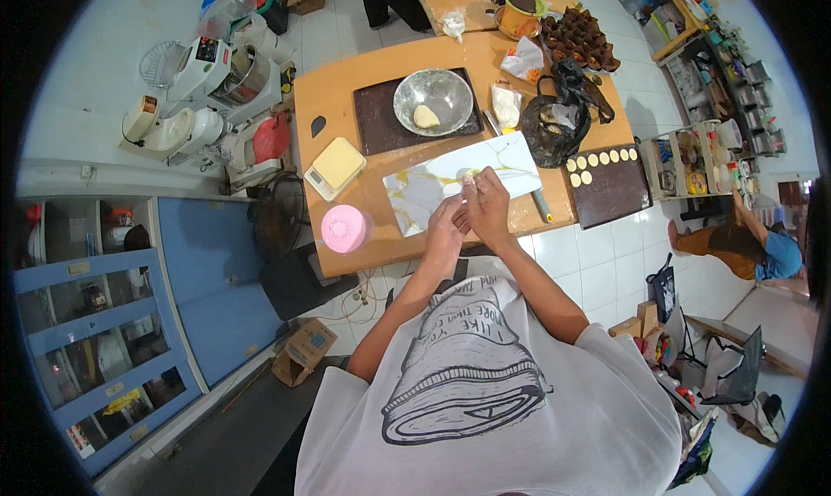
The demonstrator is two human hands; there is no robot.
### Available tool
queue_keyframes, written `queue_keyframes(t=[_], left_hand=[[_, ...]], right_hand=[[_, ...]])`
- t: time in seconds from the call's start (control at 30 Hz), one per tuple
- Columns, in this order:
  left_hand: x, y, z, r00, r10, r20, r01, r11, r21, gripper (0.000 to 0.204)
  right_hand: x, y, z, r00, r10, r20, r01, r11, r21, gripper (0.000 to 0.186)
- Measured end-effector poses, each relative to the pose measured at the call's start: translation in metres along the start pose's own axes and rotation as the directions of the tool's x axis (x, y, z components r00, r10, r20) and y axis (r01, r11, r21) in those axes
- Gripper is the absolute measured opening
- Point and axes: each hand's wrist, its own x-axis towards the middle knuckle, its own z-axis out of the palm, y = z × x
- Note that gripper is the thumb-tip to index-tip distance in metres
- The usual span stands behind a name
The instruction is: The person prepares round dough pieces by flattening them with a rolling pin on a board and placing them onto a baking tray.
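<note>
My left hand and my right hand meet over the near side of a white marble-patterned board. Their fingers are closed together around a small piece of pale dough, which shows only in part at the fingertips. Beyond the board, a metal bowl holds a lump of dough and sits on a dark tray. On another dark tray to the right, several flat pale dough rounds lie in rows.
A kitchen scale and a pink lidded container stand on the table's left. A tool with a dark handle lies by the board's right end. Farther right are a black plastic bag and brown paper cups. Another person is far right.
</note>
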Motion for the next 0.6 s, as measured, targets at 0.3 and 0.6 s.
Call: queue_keyframes(t=[0.3,0.6], left_hand=[[0.009,-0.003,0.012,0.997,-0.008,0.071,-0.012,0.963,0.27,0.042],[0.055,-0.027,0.05,0.986,0.166,-0.032,-0.162,0.982,0.092,0.058]], right_hand=[[0.025,0.037,-0.024,0.919,0.39,-0.064,-0.334,0.853,0.401,0.06],[0.012,0.024,-0.029,0.97,0.056,0.237,-0.112,0.968,0.226,0.032]])
